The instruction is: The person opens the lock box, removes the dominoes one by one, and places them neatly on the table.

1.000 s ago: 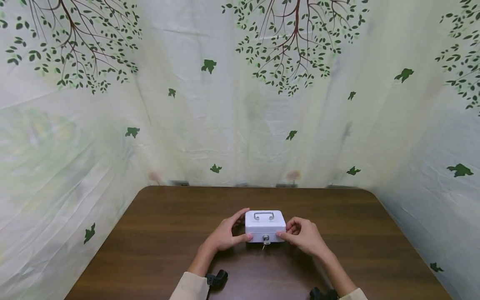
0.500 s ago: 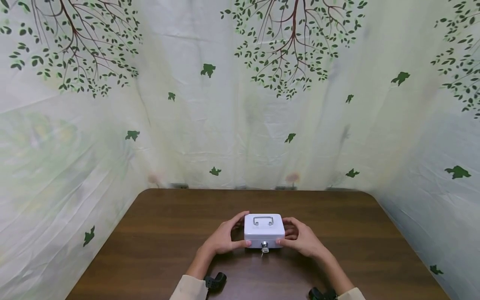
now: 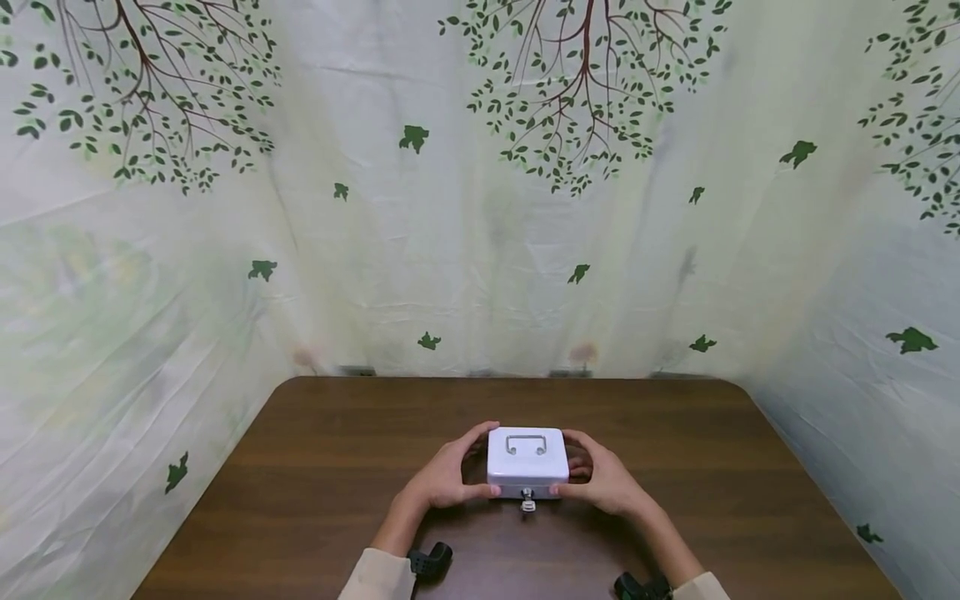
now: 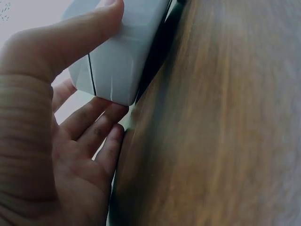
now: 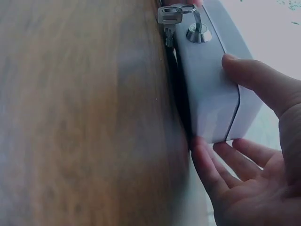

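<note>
A small white cash box (image 3: 527,457) is at the middle of the wooden table, its lid closed and a metal handle (image 3: 526,437) on top. Its front faces me, with a round lock (image 5: 199,34) that has a key in it and another key (image 5: 170,17) dangling from a ring. My left hand (image 3: 444,477) holds the left end, thumb on the front, fingers round the side. My right hand (image 3: 611,482) grips the right end the same way. In both wrist views a dark gap shows between the box's underside and the table.
The brown table (image 3: 337,442) reaches back to a pale curtain (image 3: 487,250) printed with trees and leaves, which also hangs at both sides. Black wrist straps (image 3: 431,561) sit below the cream sleeves (image 3: 377,575).
The cash box has come slightly nearer to me. My right fingers have shifted from its front corner to reach farther round its right side. The head view has tilted a little.
</note>
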`<state>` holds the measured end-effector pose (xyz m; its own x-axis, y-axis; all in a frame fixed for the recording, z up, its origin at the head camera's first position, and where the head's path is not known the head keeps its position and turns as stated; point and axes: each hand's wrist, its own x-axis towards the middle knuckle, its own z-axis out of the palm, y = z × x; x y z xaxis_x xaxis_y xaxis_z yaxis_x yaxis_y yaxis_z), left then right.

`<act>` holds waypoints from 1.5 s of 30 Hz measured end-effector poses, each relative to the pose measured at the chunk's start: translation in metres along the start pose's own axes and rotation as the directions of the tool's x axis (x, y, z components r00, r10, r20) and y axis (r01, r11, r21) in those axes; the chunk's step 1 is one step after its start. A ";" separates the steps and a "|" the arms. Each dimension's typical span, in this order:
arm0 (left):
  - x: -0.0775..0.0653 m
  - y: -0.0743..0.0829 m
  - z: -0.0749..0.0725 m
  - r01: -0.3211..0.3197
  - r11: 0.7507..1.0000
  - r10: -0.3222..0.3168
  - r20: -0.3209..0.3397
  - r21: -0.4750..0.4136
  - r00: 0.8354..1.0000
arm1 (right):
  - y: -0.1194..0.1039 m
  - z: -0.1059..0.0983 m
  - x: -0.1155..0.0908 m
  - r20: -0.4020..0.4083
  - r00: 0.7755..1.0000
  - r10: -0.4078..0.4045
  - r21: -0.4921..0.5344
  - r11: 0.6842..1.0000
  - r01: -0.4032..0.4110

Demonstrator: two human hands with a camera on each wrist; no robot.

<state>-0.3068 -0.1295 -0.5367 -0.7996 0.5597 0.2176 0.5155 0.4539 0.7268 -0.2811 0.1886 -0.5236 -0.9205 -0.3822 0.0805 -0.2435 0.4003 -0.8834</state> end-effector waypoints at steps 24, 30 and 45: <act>-0.001 -0.001 0.002 -0.008 1.000 0.009 0.014 -0.023 1.000 | 0.002 0.002 -0.002 -0.025 1.000 -0.008 -0.088 0.996 0.006; -0.002 -0.002 -0.001 -0.010 0.997 0.012 0.017 -0.080 1.000 | 0.004 -0.003 -0.002 0.029 0.997 -0.066 -0.095 0.993 0.068; -0.004 -0.009 -0.009 -0.018 0.973 0.027 0.036 -0.230 0.999 | 0.012 -0.018 0.002 0.134 0.981 -0.142 -0.093 0.984 0.155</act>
<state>-0.3110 -0.1420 -0.5379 -0.7739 0.5963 0.2132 0.4446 0.2719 0.8534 -0.2910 0.2077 -0.5256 -0.8272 -0.5436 0.1423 -0.4105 0.4115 -0.8137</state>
